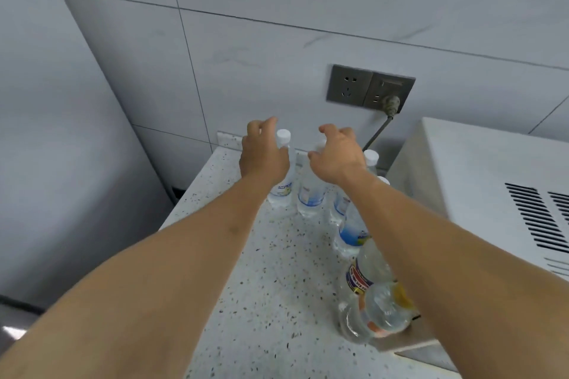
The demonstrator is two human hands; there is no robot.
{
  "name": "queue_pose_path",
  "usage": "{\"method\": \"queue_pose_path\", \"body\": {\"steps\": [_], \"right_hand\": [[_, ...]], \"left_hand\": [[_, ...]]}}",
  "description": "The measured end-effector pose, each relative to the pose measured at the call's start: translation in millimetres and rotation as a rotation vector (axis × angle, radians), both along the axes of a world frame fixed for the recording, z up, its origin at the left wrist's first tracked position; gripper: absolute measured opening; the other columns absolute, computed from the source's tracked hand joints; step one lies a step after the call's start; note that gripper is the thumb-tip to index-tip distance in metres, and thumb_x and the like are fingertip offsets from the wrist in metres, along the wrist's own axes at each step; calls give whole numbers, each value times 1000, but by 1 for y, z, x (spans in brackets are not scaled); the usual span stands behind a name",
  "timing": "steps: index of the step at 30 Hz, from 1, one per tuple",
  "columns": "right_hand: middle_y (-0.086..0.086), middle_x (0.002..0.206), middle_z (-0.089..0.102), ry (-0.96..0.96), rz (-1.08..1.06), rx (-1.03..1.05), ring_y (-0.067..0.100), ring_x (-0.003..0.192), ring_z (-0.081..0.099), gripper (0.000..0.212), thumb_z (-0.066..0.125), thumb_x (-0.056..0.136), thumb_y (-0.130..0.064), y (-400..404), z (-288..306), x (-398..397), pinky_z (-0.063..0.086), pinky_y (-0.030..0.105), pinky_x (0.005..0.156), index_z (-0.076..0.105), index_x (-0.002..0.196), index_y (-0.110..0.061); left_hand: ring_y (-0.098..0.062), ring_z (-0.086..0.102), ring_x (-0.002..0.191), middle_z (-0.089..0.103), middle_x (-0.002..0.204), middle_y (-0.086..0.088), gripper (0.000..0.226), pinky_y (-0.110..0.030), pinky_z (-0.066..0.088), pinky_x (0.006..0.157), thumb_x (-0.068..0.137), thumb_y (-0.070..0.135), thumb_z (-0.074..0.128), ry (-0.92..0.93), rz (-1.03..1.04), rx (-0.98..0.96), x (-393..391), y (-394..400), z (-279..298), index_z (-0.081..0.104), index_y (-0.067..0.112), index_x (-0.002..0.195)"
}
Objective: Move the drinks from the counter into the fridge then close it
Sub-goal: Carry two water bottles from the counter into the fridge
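Reaching forward over the speckled bench [261,301], both bare arms stretch toward a group of water bottles standing by the tiled wall [277,40]. The left hand [264,157] hangs over the leftmost bottle [281,181], whose white cap shows just beside the knuckles; the fingers [269,123] are loosely curled and spread, and whether they touch the bottle cannot be told. The right hand [337,157] hovers above the second bottle [309,191], its fingers likewise apart and bent, gripping nothing that can be seen. Behind the right wrist stands a third bottle [371,158] with a white cap, and more bottles run in a line beneath the right forearm toward the near edge: one with a blue label [351,234], one with a red and yellow label [363,274], and a clear one [369,314] nearest the camera. All stand upright on the bench, close together. To the right sits a white appliance [477,194] with vent slots, its cord plugged into a grey socket [369,86] on the wall. At the left rises a tall pale grey surface [61,163], which may be the fridge, though that cannot be told.
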State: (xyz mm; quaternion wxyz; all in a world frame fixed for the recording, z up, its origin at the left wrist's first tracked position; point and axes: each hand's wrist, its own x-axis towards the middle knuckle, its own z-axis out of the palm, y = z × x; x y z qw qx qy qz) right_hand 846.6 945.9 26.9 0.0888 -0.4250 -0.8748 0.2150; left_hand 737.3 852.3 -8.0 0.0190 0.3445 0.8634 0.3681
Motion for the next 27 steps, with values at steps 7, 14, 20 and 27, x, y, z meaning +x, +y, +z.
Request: {"method": "queue_pose_path", "body": {"steps": [7, 14, 20, 27], "right_hand": [[14, 130, 46, -352, 195, 190, 35, 118, 50, 51, 60, 93, -30, 12, -6, -12, 42, 39, 77, 43, 140, -21], [1, 78, 43, -428, 294, 363, 23, 73, 49, 30, 48, 101, -37, -1, -16, -4, 32, 33, 55, 46, 122, -16], [0, 72, 47, -443, 353, 371, 16, 59, 42, 25, 51, 95, -22, -31, -16, 22, 25, 31, 47, 41, 117, -16], [-1, 72, 45, -436, 430, 354, 16, 59, 44, 33, 55, 91, -24, -86, -31, 72, 26, 29, 46, 43, 120, -15]], "left_hand": [[-32, 42, 126, 40, 148, -3, 48, -44, 45, 94, 100, 21, 54, 197, -248, -271, -26, 17, -6, 41, 22, 146], [-25, 52, 81, 47, 115, -9, 23, -32, 38, 65, 95, 26, 62, 185, -171, -70, -5, -11, -24, 56, 14, 114], [-23, 49, 75, 45, 112, -6, 15, -30, 37, 67, 92, 26, 65, 93, -91, -103, 23, -59, -29, 53, 18, 98], [-21, 48, 76, 41, 104, 1, 19, -13, 27, 53, 91, 22, 68, 12, 38, -141, 75, -128, -51, 49, 22, 89]]}}
